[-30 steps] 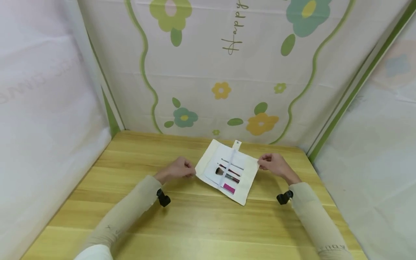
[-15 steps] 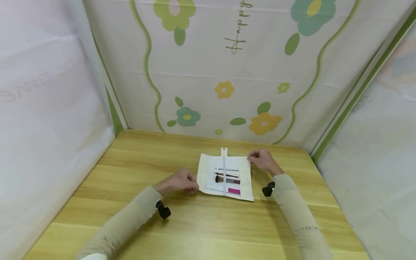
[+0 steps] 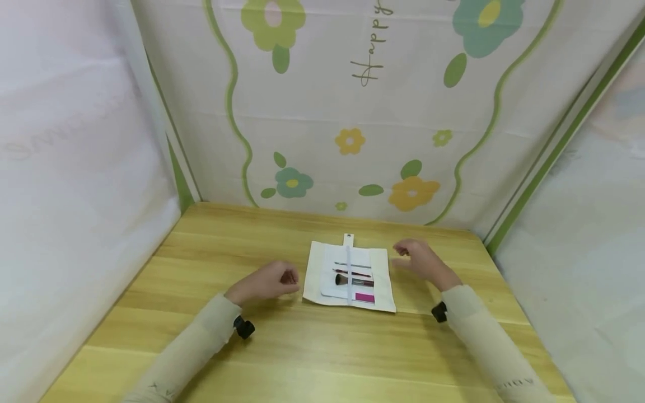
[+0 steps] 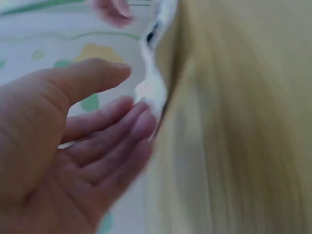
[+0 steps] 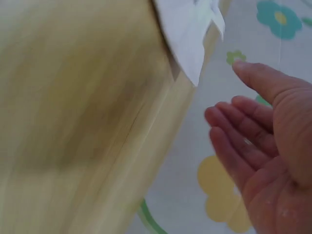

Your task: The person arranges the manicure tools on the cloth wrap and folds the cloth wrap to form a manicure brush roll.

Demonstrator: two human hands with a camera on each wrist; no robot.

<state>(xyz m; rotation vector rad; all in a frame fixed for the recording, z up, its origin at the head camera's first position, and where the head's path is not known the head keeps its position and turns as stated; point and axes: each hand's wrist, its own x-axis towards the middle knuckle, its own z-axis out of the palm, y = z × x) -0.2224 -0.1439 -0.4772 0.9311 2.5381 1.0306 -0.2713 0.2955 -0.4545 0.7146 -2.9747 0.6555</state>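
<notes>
A cream fabric brush roll (image 3: pixel 384 280) lies unfolded on the wooden table. Inside it are a soft-headed makeup brush (image 3: pixel 341 279), two thin tools, one silver (image 3: pixel 360 266) and one dark red (image 3: pixel 359 274), and a pink flat piece (image 3: pixel 365 298). A pale band (image 3: pixel 349 291) crosses over them, and a snap tab (image 3: pixel 348 239) points to the back. My left hand (image 3: pixel 267 281) is just off the roll's left edge, thumb and fingers apart in the left wrist view. Beyond the right edge, my right hand (image 3: pixel 423 262) holds nothing, its thumb spread from loosely bent fingers.
The wooden table (image 3: pixel 322 358) runs back to a white cloth wall (image 3: pixel 297 117) printed with flowers. More cloth walls stand at the left (image 3: pixel 75 196) and right (image 3: pixel 579 268). A small black camera sits on each wrist.
The brush roll has turned to lie nearly straight, after sitting aslant between both hands. Both hands have let go of its edges and moved outward, the right one farther.
</notes>
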